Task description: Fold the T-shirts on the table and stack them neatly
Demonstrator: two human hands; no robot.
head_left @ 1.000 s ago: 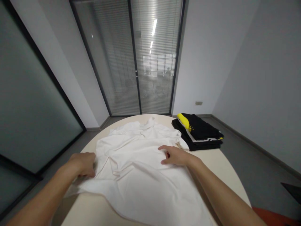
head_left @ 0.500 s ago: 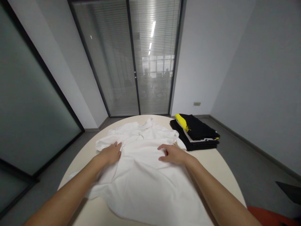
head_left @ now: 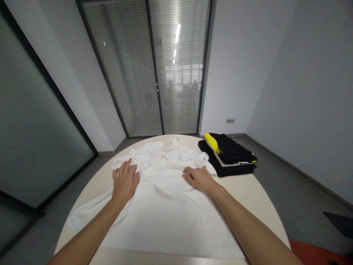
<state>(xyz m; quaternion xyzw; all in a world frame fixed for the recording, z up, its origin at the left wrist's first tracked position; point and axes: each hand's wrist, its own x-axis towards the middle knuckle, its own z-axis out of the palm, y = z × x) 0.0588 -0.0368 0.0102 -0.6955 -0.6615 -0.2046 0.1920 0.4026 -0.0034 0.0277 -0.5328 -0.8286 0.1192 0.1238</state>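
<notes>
On the counter (head_left: 261,206), the left hand (head_left: 124,180) spreads wide, the right hand (head_left: 200,179) curls, grip unclear; smooth the white garment (head_left: 171,221) toward both side edges.

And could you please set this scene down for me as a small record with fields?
Left hand: open, on the left side of the white garment
Right hand: curled, on the garment's right side; whether it pinches cloth, I cannot tell
Garment: spread out, bunched at the far end, smoother at the near end
Support: round, pale table
Right of garment: stack of folded, mostly black cloth, yellow section on top
Background: glass panels with blinds
</notes>
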